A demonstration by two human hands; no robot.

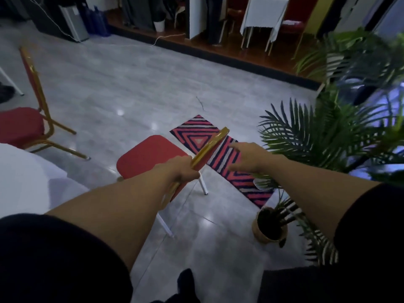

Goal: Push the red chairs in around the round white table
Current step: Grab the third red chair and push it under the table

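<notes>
A red chair [148, 156] with a gold-framed backrest [211, 147] stands right in front of me, its seat facing the round white table [24, 182] at the lower left. My left hand [181, 169] is shut on the near end of the backrest's top rail. My right hand [249, 158] hovers open just right of the backrest, fingers spread, touching nothing. A second red chair [19, 125] with a gold frame stands at the left, beyond the table's edge, its backrest [31, 75] upright.
A striped red and black rug [227, 162] lies on the grey tiled floor behind the near chair. A potted palm [269, 228] stands close at my right, its fronds [317, 136] reaching toward my right arm. A raised dark step [218, 55] with more furniture runs along the back.
</notes>
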